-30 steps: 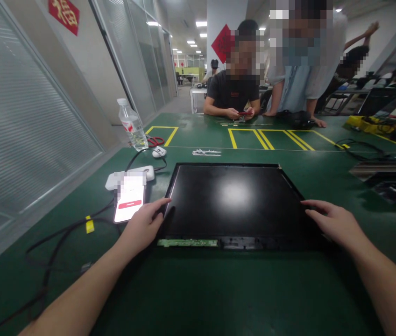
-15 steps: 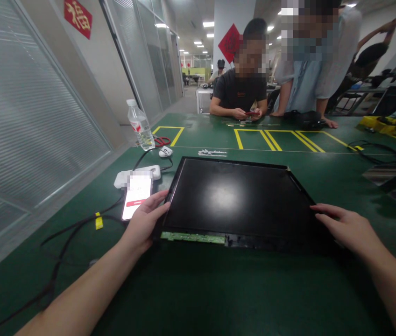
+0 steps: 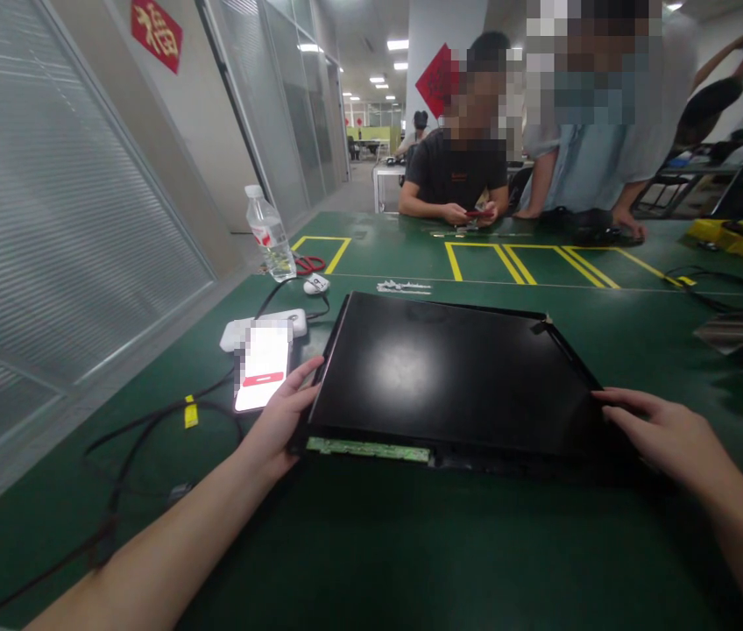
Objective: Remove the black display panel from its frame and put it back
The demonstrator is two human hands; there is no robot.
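Two bare hands are at the sides of a dark screen panel [image 3: 450, 386], which is near the middle of the green table [image 3: 424, 543], over a black frame [image 3: 575, 353]. Compared with a second ago, the panel no longer lies flat: its left side stands higher, the left edge shows apart from the frame, and a gap seems to open at the far right corner, beside a pale scrap [image 3: 548, 320]. The left hand [image 3: 285, 414] has changed too, from a fingertip resting at the rim to thumb and fingers grasping the left edge; the lower fingers are hidden. The right hand [image 3: 667, 431] has its fingertips against the right edge, but I cannot tell whether they pinch or merely steady it. This suggests the panel is coming loose, mostly borne on the left. The green circuit strip [image 3: 368, 450] along the near edge sits exposed and looks easy to knock
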